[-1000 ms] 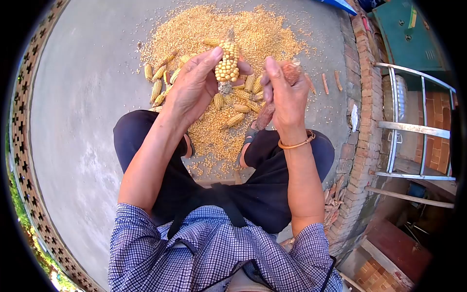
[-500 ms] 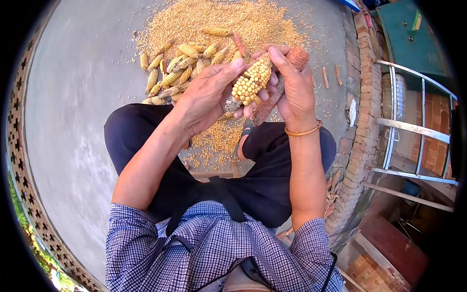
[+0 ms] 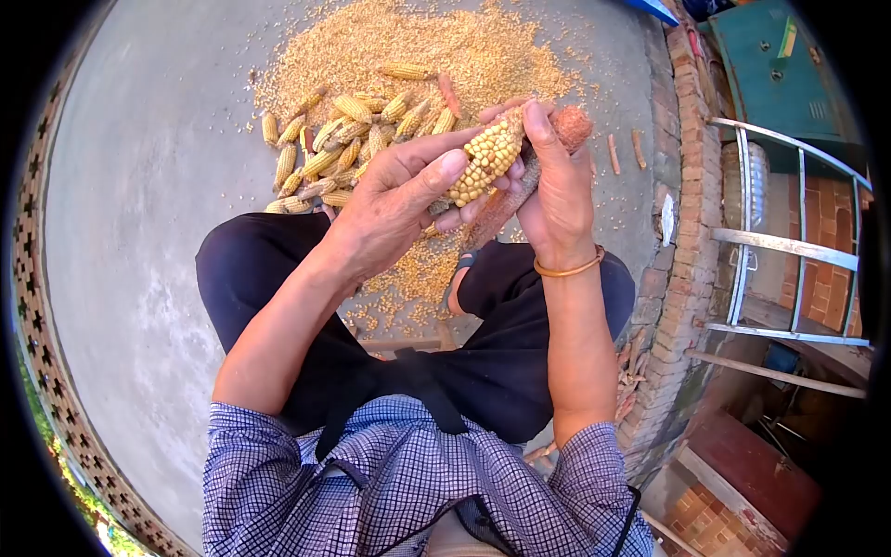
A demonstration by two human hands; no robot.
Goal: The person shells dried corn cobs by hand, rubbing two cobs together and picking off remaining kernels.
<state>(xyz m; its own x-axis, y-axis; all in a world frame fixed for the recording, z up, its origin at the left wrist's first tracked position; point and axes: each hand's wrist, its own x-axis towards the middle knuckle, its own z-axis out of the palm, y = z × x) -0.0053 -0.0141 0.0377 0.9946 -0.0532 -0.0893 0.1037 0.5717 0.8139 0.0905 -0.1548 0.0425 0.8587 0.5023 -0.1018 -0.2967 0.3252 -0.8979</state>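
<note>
In my left hand point(image 3: 394, 200) is a yellow corn cob point(image 3: 487, 156), tilted up to the right, with kernels on its visible side. My right hand point(image 3: 561, 190), with a bangle at the wrist, holds a bare reddish cob point(image 3: 571, 128) against the palm. The right thumb lies at the upper end of the yellow cob, so both hands meet around it. A darker, rough cob length point(image 3: 501, 206) slants beneath the two hands. Beyond them are a pile of corn cobs point(image 3: 327, 160) and a wide heap of loose kernels point(image 3: 399, 37) on the concrete.
A low brick edging point(image 3: 691, 232) runs along the right, with a metal frame point(image 3: 789, 243) and a green cabinet point(image 3: 775, 70) past it. Stripped cobs point(image 3: 631, 376) lie beside my right knee. A perforated wall point(image 3: 56, 399) curves along the left.
The hands have come together: the yellow cob moved right and tilted to meet the right hand, which still has the reddish cob. Since the middle frame, they have barely shifted.
</note>
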